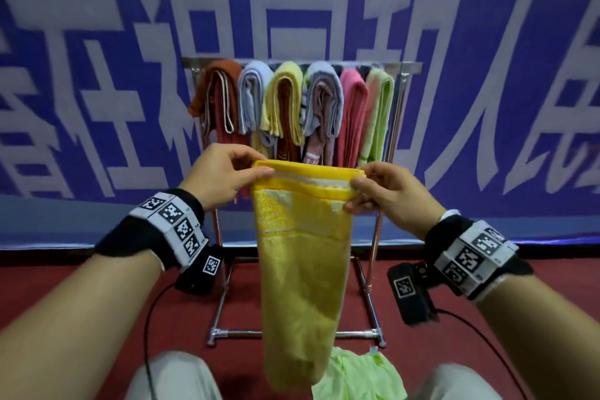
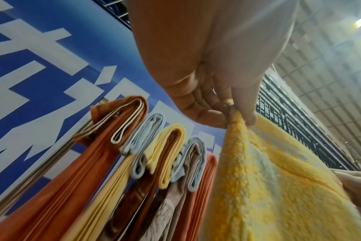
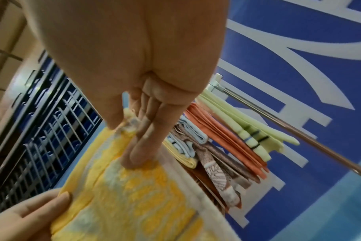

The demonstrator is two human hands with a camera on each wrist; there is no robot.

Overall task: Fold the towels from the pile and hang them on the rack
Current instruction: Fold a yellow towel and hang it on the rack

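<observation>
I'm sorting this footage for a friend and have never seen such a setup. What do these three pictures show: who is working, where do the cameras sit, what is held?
No machine here: a person works with bare hands. One picture comes from a head-worn camera looking down; the other two from cameras strapped at the wrists, looking along each hand. The wristbands carry black-and-white marker squares. The left hand and the right hand each pinch a top corner of a yellow towel, which hangs down between them. Behind it stands a metal rack with folded towels draped over it. A light green towel lies on the red floor near the person's knees.
</observation>
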